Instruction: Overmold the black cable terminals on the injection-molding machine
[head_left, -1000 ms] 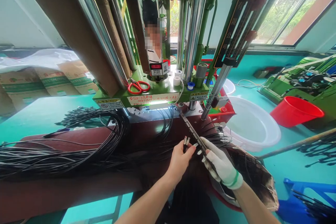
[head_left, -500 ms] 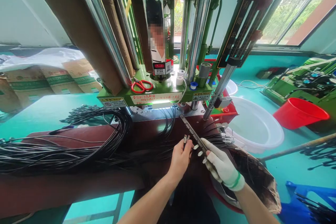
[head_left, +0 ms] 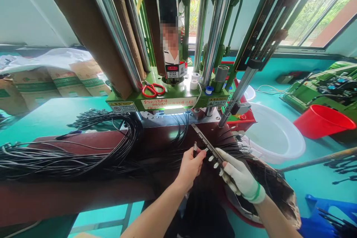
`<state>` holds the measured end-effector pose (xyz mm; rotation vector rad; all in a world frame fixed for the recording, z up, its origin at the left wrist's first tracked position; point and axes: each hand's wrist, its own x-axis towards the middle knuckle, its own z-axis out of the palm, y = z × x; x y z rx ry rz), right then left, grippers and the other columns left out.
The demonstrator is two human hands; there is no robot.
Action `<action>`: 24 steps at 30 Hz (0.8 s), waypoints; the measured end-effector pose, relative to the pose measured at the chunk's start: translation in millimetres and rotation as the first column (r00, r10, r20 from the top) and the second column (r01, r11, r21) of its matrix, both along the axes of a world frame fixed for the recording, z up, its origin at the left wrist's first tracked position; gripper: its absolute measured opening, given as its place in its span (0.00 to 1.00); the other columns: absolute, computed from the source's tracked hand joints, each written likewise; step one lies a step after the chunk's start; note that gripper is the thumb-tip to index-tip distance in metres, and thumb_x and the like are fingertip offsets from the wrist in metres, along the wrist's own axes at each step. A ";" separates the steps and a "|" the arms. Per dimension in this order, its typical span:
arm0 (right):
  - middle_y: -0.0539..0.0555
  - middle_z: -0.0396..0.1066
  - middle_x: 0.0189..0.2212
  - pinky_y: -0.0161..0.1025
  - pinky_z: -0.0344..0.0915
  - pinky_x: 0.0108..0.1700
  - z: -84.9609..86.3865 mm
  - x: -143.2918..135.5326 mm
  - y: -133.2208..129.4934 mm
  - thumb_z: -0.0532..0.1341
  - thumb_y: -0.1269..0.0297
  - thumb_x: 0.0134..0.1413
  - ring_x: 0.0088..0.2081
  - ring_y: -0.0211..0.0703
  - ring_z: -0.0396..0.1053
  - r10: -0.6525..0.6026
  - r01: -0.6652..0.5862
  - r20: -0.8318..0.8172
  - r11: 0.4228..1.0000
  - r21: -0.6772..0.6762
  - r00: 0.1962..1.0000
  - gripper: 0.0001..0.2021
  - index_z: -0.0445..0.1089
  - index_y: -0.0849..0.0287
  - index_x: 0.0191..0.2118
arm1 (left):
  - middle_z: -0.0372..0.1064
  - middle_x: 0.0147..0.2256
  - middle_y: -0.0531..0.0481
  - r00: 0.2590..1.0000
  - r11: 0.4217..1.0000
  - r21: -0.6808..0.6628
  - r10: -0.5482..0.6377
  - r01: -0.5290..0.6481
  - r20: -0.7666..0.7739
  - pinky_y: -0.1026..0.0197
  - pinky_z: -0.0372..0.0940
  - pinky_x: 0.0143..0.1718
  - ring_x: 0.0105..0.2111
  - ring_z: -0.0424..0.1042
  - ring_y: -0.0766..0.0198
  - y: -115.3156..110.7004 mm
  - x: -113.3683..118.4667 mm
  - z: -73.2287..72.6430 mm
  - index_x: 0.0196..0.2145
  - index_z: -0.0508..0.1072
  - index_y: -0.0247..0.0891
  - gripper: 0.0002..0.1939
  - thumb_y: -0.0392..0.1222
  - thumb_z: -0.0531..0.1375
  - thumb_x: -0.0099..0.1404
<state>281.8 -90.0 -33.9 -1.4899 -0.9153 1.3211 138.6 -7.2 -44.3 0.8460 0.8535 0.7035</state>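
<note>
My bare left hand (head_left: 191, 165) is closed on a cable connector (head_left: 195, 149) with a metal tip, which points up between thumb and fingers. Its fingertips also reach the left edge of a long, narrow metal bar (head_left: 205, 140). My right hand (head_left: 238, 176), in a white glove with a green cuff line, grips the lower end of this bar. Several small pale plugs (head_left: 215, 164) stick out along the bar's left side. The bar slants up and left, its far end near the press bed. Whatever lies inside my left palm is hidden.
Ahead stands a green press (head_left: 131, 98) with steel columns and red-handled scissors (head_left: 153, 90) on its ledge. Bundles of black cables (head_left: 69, 161) lie on the brown table (head_left: 92, 193). At right are a white tub (head_left: 292, 141) and a red bucket (head_left: 325, 122).
My left fingers have shifted against the bar, and one metal tip now stands upright where two showed close together. More pale plugs show along the bar. The view has moved slightly.
</note>
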 end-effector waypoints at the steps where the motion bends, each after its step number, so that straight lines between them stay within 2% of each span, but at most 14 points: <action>1: 0.46 0.61 0.17 0.23 0.43 0.07 0.0 0.2 0.2 0.56 0.49 0.49 0.09 0.25 0.49 0.004 -0.004 0.000 1.000 -0.004 1.000 0.36 0.48 0.63 0.60 | 0.41 0.10 0.67 1.000 1.000 -0.005 0.002 -0.002 -0.009 0.72 0.34 0.10 0.10 0.38 0.79 0.3 -0.5 0.5 0.24 0.56 0.40 0.19 0.53 0.61 0.49; 7: 0.46 0.62 0.18 0.23 0.47 0.08 -0.2 1.5 -0.3 0.56 0.48 0.49 0.09 0.25 0.50 0.001 -0.001 -0.014 1.000 -0.006 1.000 0.36 0.49 0.63 0.60 | 0.41 0.11 0.66 1.000 1.000 -0.017 -0.015 0.015 -0.006 0.71 0.34 0.10 0.10 0.39 0.79 0.3 -1.9 4.7 0.23 0.57 0.39 0.20 0.55 0.61 0.47; 16: 0.46 0.61 0.17 0.23 0.43 0.07 -5.8 0.7 -0.4 0.56 0.48 0.49 0.09 0.25 0.50 0.016 -0.015 -0.008 1.000 0.025 1.000 0.36 0.47 0.63 0.60 | 0.41 0.11 0.66 1.000 1.000 -0.006 -0.023 0.023 -0.001 0.71 0.34 0.10 0.10 0.38 0.79 0.9 -0.7 2.0 0.23 0.57 0.39 0.19 0.55 0.61 0.48; 21: 0.43 0.56 0.14 0.24 0.39 0.07 -21.5 1.4 0.0 0.55 0.45 0.49 0.08 0.24 0.44 0.018 -0.020 0.020 0.994 0.111 1.000 0.38 0.48 0.65 0.60 | 0.41 0.11 0.66 0.999 0.997 0.055 -0.046 0.047 -0.020 0.71 0.34 0.10 0.10 0.38 0.78 2.4 -2.1 -1.2 0.24 0.56 0.40 0.16 0.51 0.58 0.52; 24: 0.44 0.56 0.14 0.24 0.41 0.07 -25.6 2.2 -0.4 0.55 0.46 0.50 0.09 0.24 0.44 0.023 -0.026 0.026 0.991 0.131 0.999 0.37 0.48 0.64 0.60 | 0.42 0.12 0.65 0.994 0.985 0.152 -0.076 0.087 -0.081 0.71 0.36 0.10 0.10 0.39 0.78 5.4 -3.4 -0.8 0.24 0.58 0.39 0.14 0.51 0.57 0.54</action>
